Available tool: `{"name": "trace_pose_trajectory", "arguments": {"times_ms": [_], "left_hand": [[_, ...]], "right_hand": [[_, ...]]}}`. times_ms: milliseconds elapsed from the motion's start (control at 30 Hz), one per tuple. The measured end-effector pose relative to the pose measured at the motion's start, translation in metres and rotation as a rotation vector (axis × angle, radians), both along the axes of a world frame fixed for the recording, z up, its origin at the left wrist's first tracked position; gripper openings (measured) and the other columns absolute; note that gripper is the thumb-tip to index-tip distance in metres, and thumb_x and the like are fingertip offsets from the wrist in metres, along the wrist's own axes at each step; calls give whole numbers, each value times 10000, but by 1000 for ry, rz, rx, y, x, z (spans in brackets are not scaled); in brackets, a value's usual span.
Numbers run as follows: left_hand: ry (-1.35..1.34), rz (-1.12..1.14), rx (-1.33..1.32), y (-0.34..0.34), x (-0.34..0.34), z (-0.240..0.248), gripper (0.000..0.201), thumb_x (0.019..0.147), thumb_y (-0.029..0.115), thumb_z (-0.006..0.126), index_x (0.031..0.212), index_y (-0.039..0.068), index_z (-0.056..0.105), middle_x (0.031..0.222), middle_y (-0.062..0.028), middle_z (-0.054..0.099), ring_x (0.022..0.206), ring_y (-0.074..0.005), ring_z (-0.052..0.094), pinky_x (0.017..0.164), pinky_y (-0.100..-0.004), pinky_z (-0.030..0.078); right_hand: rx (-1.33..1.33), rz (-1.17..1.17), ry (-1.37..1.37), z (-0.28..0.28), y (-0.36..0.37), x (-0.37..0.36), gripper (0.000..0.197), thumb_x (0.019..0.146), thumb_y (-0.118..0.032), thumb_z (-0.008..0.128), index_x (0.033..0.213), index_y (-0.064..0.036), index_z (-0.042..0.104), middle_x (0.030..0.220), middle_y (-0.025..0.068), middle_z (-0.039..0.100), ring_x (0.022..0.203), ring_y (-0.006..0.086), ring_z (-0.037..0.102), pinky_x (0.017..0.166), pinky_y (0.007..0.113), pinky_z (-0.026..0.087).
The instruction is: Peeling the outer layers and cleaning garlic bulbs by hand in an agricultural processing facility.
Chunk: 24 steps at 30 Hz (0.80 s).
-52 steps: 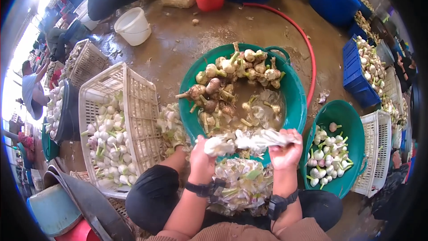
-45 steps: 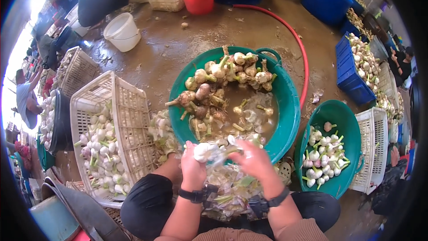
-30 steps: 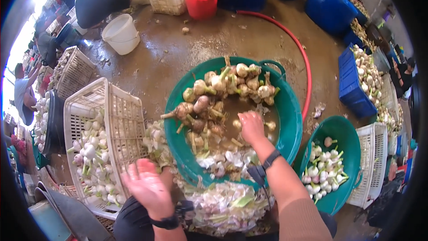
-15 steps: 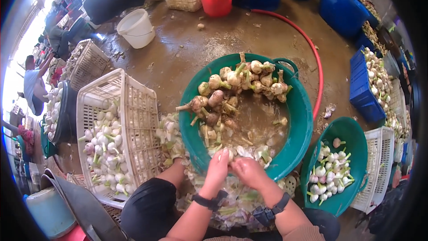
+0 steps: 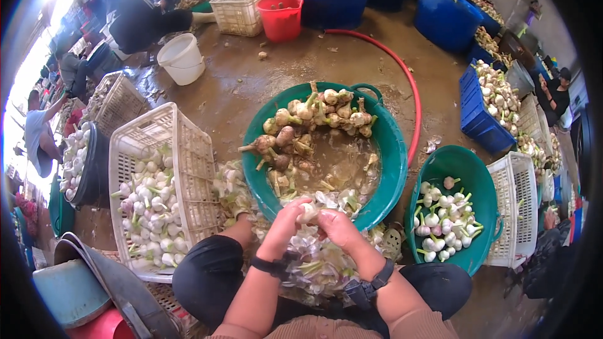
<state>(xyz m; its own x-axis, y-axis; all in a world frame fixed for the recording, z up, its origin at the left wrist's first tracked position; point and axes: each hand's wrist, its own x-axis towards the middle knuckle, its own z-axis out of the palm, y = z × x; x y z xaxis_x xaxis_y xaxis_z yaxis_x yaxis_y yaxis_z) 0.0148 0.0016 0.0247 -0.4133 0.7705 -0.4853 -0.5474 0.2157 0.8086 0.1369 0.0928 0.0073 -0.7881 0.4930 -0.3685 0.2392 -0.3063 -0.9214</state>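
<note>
Left hand [image 5: 284,221] and right hand [image 5: 339,228] pinching one garlic bulb [image 5: 307,213] above green basin [image 5: 392,150] on wet concrete floor [image 5: 251,75].

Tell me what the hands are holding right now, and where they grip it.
Both hands, left hand and right hand, pinch one garlic bulb by its sides.

- Daylight scene, bright overall, colours saturated.
- Strongest light enters from the upper left; that corner is blown out to white and washes the people there in haze.
- Wet floor [image 5: 264,81] shows soft sheen, no hard glare.
- Shadows are soft and short, mostly under the green tub [image 5: 383,150] and the white crate [image 5: 188,150].
- Heavy fisheye: black vignette rings the frame, straight crate edges bow near the rim.
- Centre is sharp; rim detail is smeared and compressed.
</note>
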Motion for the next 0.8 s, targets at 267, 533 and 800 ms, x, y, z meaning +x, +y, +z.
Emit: {"name": "trace_pose_trajectory", "arguments": {"times_ms": [267,533,800], "left_hand": [[877,-243,74,-5,23,5,394,723,84,647,1112,52,589,1037,-156,609,947,-267,576,846,-326,432],[1063,-71,157,3,39,-11,260,737,-82,538,973,7,600,1131,-167,574,1085,-279,533,897,-354,432],[-620,632,129,3,8,-30,255,893,284,511,1015,61,524,943,-67,583,800,-157,591,555,-222,516]], "right_hand": [[-9,-60,-227,-7,19,15,135,837,-128,553,865,-10,612,742,12,620,594,122,561,507,256,432],[-431,-355,-7,3,13,17,105,854,-120,560,885,-36,615,849,29,622,722,107,577,594,258,474],[-217,-414,331,24,8,58,163,847,-45,502,980,12,575,877,105,635,807,170,602,746,297,479]]}}
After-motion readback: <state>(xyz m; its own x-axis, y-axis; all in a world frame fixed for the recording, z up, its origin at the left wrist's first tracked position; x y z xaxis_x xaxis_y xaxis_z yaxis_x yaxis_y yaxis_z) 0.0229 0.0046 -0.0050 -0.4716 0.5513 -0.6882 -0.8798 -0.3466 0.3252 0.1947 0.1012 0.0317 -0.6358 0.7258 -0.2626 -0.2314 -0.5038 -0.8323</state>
